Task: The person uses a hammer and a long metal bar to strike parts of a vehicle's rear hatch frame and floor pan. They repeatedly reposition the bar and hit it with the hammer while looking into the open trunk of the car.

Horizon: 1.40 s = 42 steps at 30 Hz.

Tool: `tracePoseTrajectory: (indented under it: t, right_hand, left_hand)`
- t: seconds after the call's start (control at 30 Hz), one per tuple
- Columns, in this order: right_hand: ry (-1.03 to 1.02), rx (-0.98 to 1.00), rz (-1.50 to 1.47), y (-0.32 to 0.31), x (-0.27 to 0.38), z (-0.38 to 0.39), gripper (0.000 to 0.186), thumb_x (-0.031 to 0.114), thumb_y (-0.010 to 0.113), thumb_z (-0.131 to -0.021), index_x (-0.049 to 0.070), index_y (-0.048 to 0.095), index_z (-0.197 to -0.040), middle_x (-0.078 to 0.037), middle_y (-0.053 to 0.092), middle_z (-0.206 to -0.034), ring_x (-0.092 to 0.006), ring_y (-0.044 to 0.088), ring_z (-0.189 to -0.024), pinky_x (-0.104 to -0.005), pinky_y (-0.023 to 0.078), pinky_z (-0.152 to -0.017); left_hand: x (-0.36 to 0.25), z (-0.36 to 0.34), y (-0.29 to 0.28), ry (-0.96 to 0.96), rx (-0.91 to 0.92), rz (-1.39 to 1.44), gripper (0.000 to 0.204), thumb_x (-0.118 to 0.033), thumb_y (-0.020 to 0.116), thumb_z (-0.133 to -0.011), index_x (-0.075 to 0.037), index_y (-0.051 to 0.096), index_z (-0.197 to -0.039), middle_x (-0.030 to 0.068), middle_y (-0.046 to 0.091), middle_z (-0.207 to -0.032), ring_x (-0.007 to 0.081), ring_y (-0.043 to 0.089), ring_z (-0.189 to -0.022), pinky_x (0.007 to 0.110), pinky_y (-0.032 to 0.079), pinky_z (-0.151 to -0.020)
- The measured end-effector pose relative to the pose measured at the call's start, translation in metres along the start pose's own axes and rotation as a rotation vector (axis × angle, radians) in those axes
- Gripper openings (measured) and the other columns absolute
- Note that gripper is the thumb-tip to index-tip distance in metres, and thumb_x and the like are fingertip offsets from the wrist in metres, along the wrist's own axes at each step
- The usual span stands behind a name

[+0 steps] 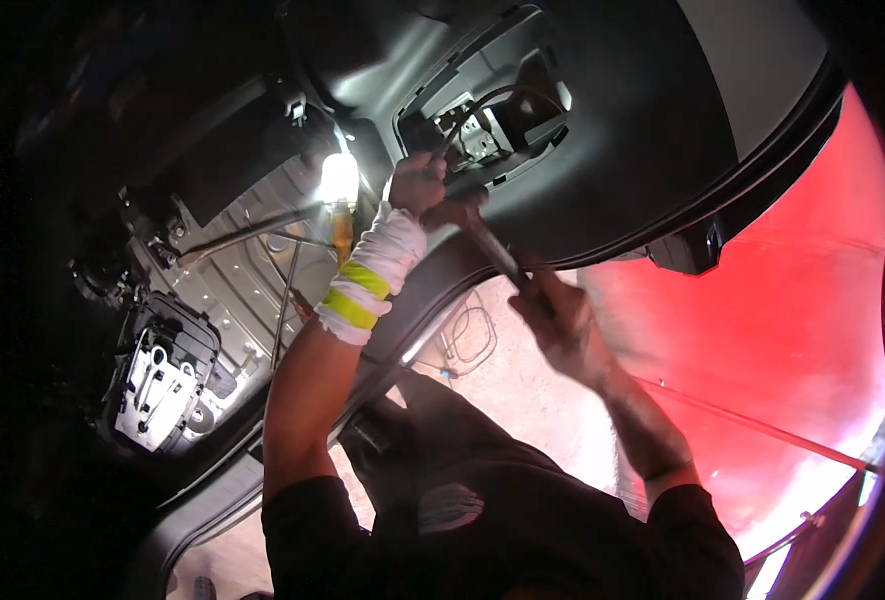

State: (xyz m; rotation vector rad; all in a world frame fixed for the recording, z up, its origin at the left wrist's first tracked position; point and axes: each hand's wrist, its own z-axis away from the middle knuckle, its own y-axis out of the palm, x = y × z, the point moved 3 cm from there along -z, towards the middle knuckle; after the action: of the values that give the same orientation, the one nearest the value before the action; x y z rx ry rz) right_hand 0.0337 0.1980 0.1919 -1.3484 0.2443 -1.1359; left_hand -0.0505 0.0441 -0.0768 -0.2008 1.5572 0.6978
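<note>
My left hand [418, 183] is closed around the lower end of a thin, curved dark bar [504, 91]. That bar arches up into an oblong opening [480, 137] in the dark side trim, where bare metal shows. White cloth [393, 250] with yellow-green bands wraps my left wrist. In my right hand [566, 328] is a hammer [496, 250], gripped by its handle. The hammer's head is just below and right of my left fist, close to the bar's lower end; whether they touch I cannot tell.
A bright work lamp [340, 180] glows left of my left hand. Farther left is a bare metal car floor [248, 285] with a tool tray [158, 390]. A red body panel [743, 330] stands at right. Below, a cable [475, 335] lies coiled on the ground.
</note>
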Motion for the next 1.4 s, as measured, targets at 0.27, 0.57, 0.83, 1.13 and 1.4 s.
tracePoseTrajectory:
  t: [0.27, 0.57, 0.83, 1.13, 1.4]
  right_hand:
    - [-0.503, -0.075, 0.950, -0.067, 0.069, -0.159, 0.047, 0.011, 0.053, -0.088, 0.013, 0.053, -0.135, -0.018, 0.069, -0.097, -0.0342, 0.068, -0.085, -0.0435, 0.056, -0.072]
    - [-0.500, 0.433, 1.502, -0.066, 0.045, -0.265, 0.023, 0.018, 0.061, -0.083, 0.009, 0.064, -0.104, -0.012, 0.066, -0.088, -0.0298, 0.066, -0.083, -0.0436, 0.053, -0.071]
    - [-0.441, 0.553, 1.332, -0.092, 0.044, -0.302, 0.022, 0.017, 0.054, -0.090, 0.007, 0.066, -0.106, -0.012, 0.069, -0.090, -0.0290, 0.067, -0.085, -0.0417, 0.053, -0.075]
    - [-0.810, -0.108, 2.033, -0.064, 0.149, -0.270, 0.040, 0.014, 0.054, -0.085, 0.007, 0.056, -0.124, -0.016, 0.069, -0.095, -0.0329, 0.068, -0.078, -0.0402, 0.054, -0.063]
    - [-0.621, 0.217, 1.331, -0.038, 0.150, -0.218, 0.055, 0.014, 0.057, -0.086, 0.010, 0.046, -0.140, -0.018, 0.068, -0.096, -0.0307, 0.068, -0.083, -0.0383, 0.055, -0.069]
  left_hand:
    - [-0.071, 0.015, 0.003, 0.098, -0.155, -0.326, 0.018, -0.019, 0.053, -0.092, -0.004, 0.063, -0.091, 0.0214, 0.064, -0.083, 0.0417, 0.061, -0.078, 0.050, 0.048, -0.070]
    - [-0.104, 0.021, -0.007, -0.168, -0.017, -0.344, 0.025, -0.027, 0.052, -0.093, -0.004, 0.064, -0.094, 0.0215, 0.067, -0.093, 0.0423, 0.063, -0.089, 0.048, 0.049, -0.077]
    - [-0.088, 0.011, 0.010, -0.128, -0.026, -0.393, 0.024, -0.025, 0.051, -0.093, -0.005, 0.063, -0.093, 0.0199, 0.067, -0.092, 0.0426, 0.062, -0.086, 0.047, 0.050, -0.079]
    - [-0.105, 0.019, -0.003, -0.114, -0.028, -0.339, 0.023, -0.021, 0.052, -0.093, -0.005, 0.064, -0.103, 0.0215, 0.066, -0.096, 0.0423, 0.062, -0.092, 0.049, 0.049, -0.081]
    - [-0.085, 0.018, -0.003, -0.076, 0.014, -0.421, 0.030, -0.026, 0.045, -0.097, -0.006, 0.063, -0.109, 0.0222, 0.065, -0.107, 0.0422, 0.060, -0.099, 0.047, 0.049, -0.088]
